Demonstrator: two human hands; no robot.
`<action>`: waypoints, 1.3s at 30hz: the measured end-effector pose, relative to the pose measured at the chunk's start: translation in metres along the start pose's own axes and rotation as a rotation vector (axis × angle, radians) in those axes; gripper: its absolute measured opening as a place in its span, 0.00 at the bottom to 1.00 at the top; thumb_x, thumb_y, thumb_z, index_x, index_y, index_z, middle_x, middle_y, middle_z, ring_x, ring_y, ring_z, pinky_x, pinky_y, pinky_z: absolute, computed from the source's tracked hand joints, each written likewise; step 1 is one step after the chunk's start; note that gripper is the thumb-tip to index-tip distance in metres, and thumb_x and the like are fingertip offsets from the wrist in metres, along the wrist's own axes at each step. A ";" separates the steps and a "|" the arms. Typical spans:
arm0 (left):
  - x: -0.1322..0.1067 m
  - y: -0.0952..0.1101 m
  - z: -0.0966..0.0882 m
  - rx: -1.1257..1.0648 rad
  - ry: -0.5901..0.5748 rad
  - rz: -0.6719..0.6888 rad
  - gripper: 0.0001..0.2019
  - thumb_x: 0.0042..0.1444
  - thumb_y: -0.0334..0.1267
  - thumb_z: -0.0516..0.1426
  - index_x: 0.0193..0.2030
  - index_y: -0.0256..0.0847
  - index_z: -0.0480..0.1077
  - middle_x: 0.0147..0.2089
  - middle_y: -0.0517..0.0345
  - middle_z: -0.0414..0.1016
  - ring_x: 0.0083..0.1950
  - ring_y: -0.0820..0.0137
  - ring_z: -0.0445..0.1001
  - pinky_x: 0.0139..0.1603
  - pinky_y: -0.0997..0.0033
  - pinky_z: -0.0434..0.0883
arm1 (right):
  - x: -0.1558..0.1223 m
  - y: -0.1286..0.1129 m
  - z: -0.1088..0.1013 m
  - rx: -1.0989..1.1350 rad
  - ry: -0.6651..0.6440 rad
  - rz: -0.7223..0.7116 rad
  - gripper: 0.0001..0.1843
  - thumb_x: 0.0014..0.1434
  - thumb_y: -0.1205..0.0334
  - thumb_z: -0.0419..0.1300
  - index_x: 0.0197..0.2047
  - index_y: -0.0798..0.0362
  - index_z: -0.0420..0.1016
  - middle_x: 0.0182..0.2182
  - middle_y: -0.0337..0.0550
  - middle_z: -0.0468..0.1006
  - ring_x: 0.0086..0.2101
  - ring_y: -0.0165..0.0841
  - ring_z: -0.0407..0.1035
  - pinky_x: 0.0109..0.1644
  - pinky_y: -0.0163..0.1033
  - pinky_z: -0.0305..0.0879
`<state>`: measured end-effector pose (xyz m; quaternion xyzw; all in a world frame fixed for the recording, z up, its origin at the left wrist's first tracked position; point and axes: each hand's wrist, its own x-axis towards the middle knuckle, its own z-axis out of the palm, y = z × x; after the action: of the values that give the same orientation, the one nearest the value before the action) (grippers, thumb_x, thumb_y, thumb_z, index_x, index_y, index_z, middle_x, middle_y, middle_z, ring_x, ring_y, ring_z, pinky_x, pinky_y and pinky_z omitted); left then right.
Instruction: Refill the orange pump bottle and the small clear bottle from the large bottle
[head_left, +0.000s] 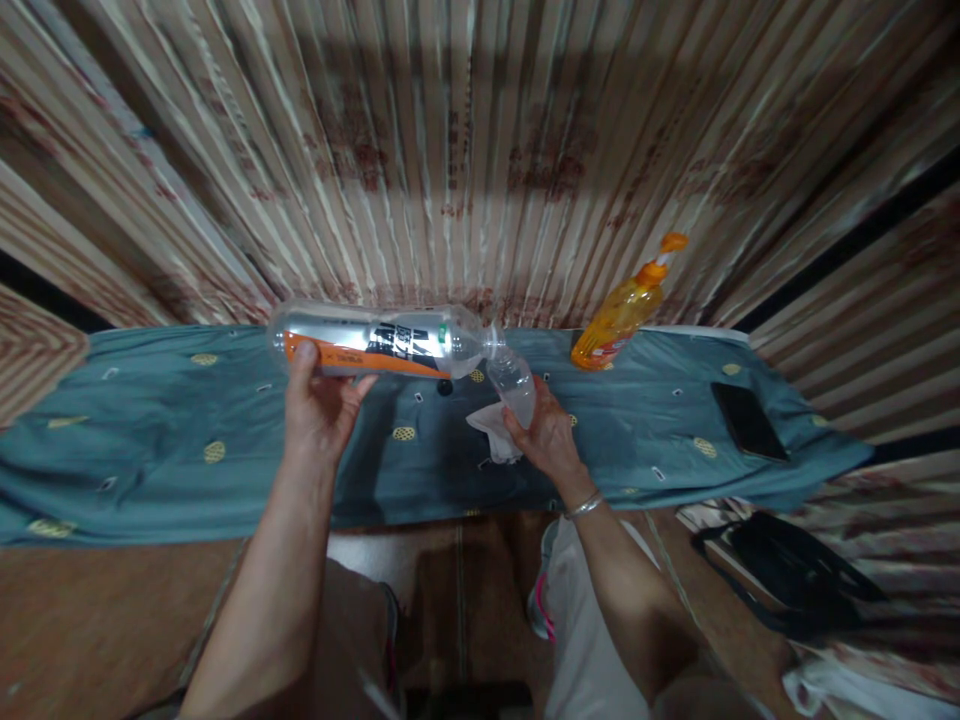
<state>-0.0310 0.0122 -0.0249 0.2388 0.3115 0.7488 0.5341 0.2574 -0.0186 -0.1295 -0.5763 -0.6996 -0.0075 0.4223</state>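
Two part-curled grips are showing mid-frame: L hand (321, 408) cradling lg. bottle (360, 345), prob. for balance, R hand (553, 432) holding clear plastic (511, 378) @ its mouth.

Fine print (349, 357) on the silver label (367, 345) is blurred.

Label (352, 358) on clear plastic bottle (466, 343) is showing silver, black, orange, green. Pump bottle (619, 318) is glowing amber-yellow; pump head (654, 272) is showing orange. Teal cloth (367, 478) is displaying yellow pineapple motifs (403, 434). Curtain (465, 220) is bearing beige-brown stripes, reddish prints. Phone (750, 420) is looking black.
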 end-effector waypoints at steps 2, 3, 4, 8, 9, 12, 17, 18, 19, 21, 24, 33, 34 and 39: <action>0.001 0.000 -0.001 0.006 0.004 0.002 0.12 0.54 0.46 0.68 0.42 0.44 0.80 0.44 0.52 0.84 0.44 0.60 0.83 0.38 0.65 0.83 | 0.000 0.000 0.000 -0.006 -0.001 -0.005 0.32 0.67 0.50 0.58 0.67 0.59 0.62 0.53 0.67 0.81 0.51 0.52 0.79 0.56 0.61 0.78; 0.001 0.000 -0.001 0.007 0.006 0.000 0.12 0.54 0.46 0.68 0.42 0.44 0.80 0.44 0.52 0.84 0.44 0.60 0.82 0.39 0.65 0.83 | 0.000 0.000 0.000 -0.006 0.001 -0.009 0.32 0.67 0.50 0.58 0.67 0.60 0.62 0.53 0.67 0.81 0.51 0.52 0.79 0.56 0.61 0.78; 0.001 0.000 -0.001 0.005 0.009 -0.002 0.12 0.54 0.46 0.67 0.42 0.44 0.80 0.44 0.52 0.84 0.43 0.60 0.82 0.39 0.65 0.83 | 0.000 0.000 0.000 -0.006 0.003 -0.013 0.32 0.67 0.49 0.57 0.67 0.61 0.62 0.53 0.68 0.81 0.51 0.52 0.80 0.56 0.61 0.78; -0.001 0.001 0.003 -0.018 0.011 0.000 0.10 0.55 0.44 0.67 0.41 0.43 0.81 0.44 0.52 0.85 0.43 0.62 0.82 0.43 0.64 0.83 | -0.001 0.000 0.001 -0.008 0.011 -0.021 0.32 0.68 0.49 0.56 0.67 0.61 0.62 0.53 0.68 0.81 0.51 0.52 0.79 0.57 0.62 0.77; -0.002 0.001 0.004 -0.024 0.009 0.002 0.10 0.55 0.43 0.66 0.41 0.43 0.81 0.44 0.52 0.85 0.44 0.62 0.82 0.44 0.64 0.83 | -0.001 0.000 0.001 -0.009 0.013 -0.020 0.32 0.68 0.49 0.56 0.67 0.60 0.62 0.53 0.68 0.81 0.51 0.53 0.79 0.57 0.63 0.78; -0.004 0.002 0.008 -0.037 0.021 -0.009 0.09 0.56 0.42 0.65 0.41 0.42 0.81 0.42 0.54 0.85 0.43 0.63 0.83 0.44 0.65 0.84 | -0.001 0.000 0.001 -0.012 0.013 -0.011 0.32 0.68 0.49 0.58 0.67 0.59 0.62 0.53 0.67 0.81 0.50 0.53 0.80 0.55 0.63 0.78; -0.005 0.002 0.009 -0.053 0.042 -0.012 0.08 0.56 0.42 0.65 0.40 0.42 0.80 0.42 0.54 0.85 0.43 0.62 0.82 0.45 0.65 0.83 | 0.000 0.001 0.000 -0.013 0.001 -0.008 0.32 0.67 0.49 0.58 0.67 0.59 0.62 0.52 0.67 0.82 0.50 0.53 0.80 0.55 0.63 0.78; -0.004 0.002 0.008 -0.051 0.039 -0.013 0.08 0.56 0.42 0.66 0.40 0.43 0.80 0.43 0.53 0.85 0.43 0.62 0.82 0.46 0.64 0.83 | 0.000 0.001 0.000 -0.013 -0.003 -0.011 0.32 0.67 0.49 0.58 0.67 0.59 0.62 0.53 0.67 0.81 0.51 0.54 0.80 0.56 0.64 0.78; -0.004 0.002 0.007 -0.045 0.034 -0.014 0.08 0.56 0.42 0.66 0.40 0.43 0.80 0.43 0.53 0.85 0.43 0.62 0.82 0.47 0.63 0.83 | 0.000 0.001 0.000 -0.012 -0.005 -0.014 0.33 0.67 0.49 0.58 0.68 0.60 0.61 0.53 0.67 0.81 0.51 0.54 0.79 0.56 0.64 0.78; -0.003 0.002 0.006 -0.030 0.029 -0.017 0.09 0.56 0.43 0.66 0.41 0.43 0.80 0.43 0.53 0.85 0.43 0.62 0.82 0.49 0.62 0.83 | 0.000 0.002 0.000 -0.008 -0.006 -0.020 0.33 0.68 0.48 0.57 0.68 0.60 0.61 0.53 0.68 0.81 0.52 0.53 0.79 0.57 0.64 0.77; -0.003 0.002 0.005 -0.023 0.027 -0.020 0.09 0.56 0.43 0.66 0.41 0.43 0.79 0.43 0.54 0.84 0.44 0.62 0.82 0.51 0.60 0.82 | -0.001 0.002 0.001 -0.012 -0.001 -0.020 0.32 0.68 0.48 0.57 0.68 0.58 0.61 0.53 0.66 0.81 0.51 0.53 0.79 0.57 0.64 0.77; -0.005 0.002 0.006 -0.010 -0.005 -0.004 0.11 0.53 0.44 0.68 0.42 0.45 0.79 0.45 0.55 0.84 0.47 0.61 0.82 0.50 0.60 0.83 | 0.000 -0.001 -0.001 -0.013 -0.006 -0.008 0.31 0.68 0.50 0.57 0.68 0.58 0.61 0.54 0.65 0.81 0.52 0.52 0.79 0.59 0.63 0.77; -0.006 0.002 0.006 -0.013 -0.007 -0.004 0.11 0.53 0.44 0.68 0.41 0.45 0.79 0.44 0.56 0.84 0.46 0.62 0.82 0.49 0.62 0.83 | 0.000 -0.002 -0.001 -0.014 -0.011 -0.003 0.31 0.68 0.50 0.57 0.68 0.58 0.61 0.54 0.65 0.81 0.52 0.52 0.79 0.59 0.63 0.77; -0.007 0.004 0.009 -0.029 0.012 -0.009 0.10 0.53 0.42 0.67 0.42 0.45 0.80 0.42 0.56 0.85 0.44 0.63 0.82 0.46 0.64 0.83 | 0.000 -0.001 -0.001 -0.021 -0.019 0.015 0.32 0.68 0.48 0.57 0.66 0.62 0.63 0.53 0.67 0.81 0.51 0.52 0.79 0.58 0.61 0.77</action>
<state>-0.0250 0.0069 -0.0161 0.2253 0.3049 0.7523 0.5388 0.2572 -0.0197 -0.1279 -0.5859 -0.6993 -0.0065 0.4095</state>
